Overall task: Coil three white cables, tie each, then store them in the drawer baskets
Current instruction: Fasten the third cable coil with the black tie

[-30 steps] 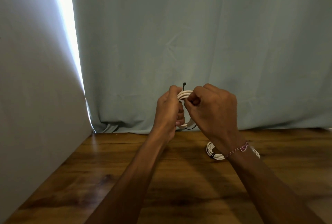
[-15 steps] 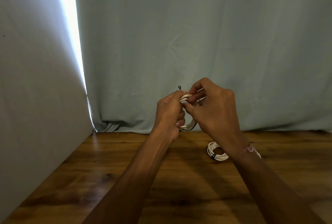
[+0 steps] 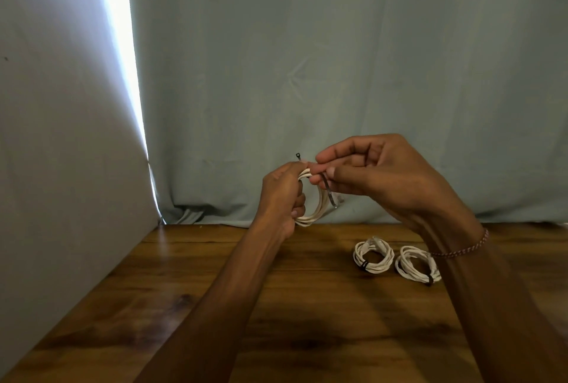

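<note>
My left hand (image 3: 282, 195) grips a coiled white cable (image 3: 316, 210) held up above the far edge of the wooden table (image 3: 276, 305). A black cable tie (image 3: 330, 196) lies across the coil; its head sticks up above my left hand and its tail hangs down on the right. My right hand (image 3: 375, 173) pinches the tie between thumb and fingers just right of the coil's top. Two more white coils lie on the table at the right, each bound with a dark tie: one coil (image 3: 373, 255) and a second coil (image 3: 416, 264) partly behind my right wrist.
A pale blue curtain (image 3: 338, 75) hangs behind the table. A grey panel (image 3: 61, 167) stands along the left side, with a bright gap of light between it and the curtain. No drawer or baskets are in view.
My right hand has shifted rightward and opened out from the coil, drawing the black tie's tail down the coil's right side. Both tied coils on the table now show.
</note>
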`<control>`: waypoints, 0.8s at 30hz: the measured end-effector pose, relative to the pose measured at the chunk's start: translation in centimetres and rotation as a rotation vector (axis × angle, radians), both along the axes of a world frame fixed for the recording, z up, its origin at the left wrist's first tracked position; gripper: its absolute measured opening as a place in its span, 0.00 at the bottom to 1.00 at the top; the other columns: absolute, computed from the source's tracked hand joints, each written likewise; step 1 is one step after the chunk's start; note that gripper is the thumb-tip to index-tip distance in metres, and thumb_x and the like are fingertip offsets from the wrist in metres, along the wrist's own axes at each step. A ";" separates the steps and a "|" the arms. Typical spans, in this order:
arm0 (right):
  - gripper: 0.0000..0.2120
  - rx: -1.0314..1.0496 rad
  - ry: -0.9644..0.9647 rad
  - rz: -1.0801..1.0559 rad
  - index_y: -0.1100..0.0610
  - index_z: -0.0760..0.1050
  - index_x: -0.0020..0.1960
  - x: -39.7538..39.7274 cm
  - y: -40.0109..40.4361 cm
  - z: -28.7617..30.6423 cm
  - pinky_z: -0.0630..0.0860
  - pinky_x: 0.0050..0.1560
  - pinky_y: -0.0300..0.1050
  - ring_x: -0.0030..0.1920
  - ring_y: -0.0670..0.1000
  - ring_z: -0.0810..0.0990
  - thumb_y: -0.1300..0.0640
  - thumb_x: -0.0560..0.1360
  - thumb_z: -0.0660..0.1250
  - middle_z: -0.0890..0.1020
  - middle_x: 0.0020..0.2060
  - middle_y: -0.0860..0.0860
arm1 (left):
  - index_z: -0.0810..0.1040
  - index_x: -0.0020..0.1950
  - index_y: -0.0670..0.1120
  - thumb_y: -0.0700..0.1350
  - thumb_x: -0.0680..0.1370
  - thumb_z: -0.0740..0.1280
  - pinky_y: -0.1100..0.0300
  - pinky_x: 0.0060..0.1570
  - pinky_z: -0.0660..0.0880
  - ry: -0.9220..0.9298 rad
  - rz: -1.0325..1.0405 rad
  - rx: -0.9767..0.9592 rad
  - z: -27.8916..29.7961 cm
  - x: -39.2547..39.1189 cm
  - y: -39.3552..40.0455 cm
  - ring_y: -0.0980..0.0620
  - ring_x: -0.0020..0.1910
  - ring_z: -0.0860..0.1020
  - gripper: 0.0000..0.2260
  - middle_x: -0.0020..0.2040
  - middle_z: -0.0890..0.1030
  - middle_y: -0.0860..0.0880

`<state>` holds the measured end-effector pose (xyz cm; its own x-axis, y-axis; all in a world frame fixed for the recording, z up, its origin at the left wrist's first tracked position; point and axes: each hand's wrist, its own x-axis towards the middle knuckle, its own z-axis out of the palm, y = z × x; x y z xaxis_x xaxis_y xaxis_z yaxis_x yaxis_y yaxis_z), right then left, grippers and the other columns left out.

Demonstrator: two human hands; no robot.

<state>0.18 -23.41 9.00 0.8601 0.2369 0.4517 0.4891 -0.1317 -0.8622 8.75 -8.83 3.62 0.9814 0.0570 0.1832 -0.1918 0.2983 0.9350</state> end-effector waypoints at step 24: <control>0.10 0.160 -0.103 -0.223 0.59 0.85 0.46 0.1 1.0 -0.2 0.75 0.31 0.36 0.28 0.45 0.78 0.52 0.76 0.73 0.85 0.33 0.53 | 0.82 0.41 0.54 0.48 0.84 0.62 0.63 0.24 0.57 -0.280 0.004 0.219 1.5 -2.4 -0.4 0.53 0.24 0.58 0.15 0.26 0.63 0.49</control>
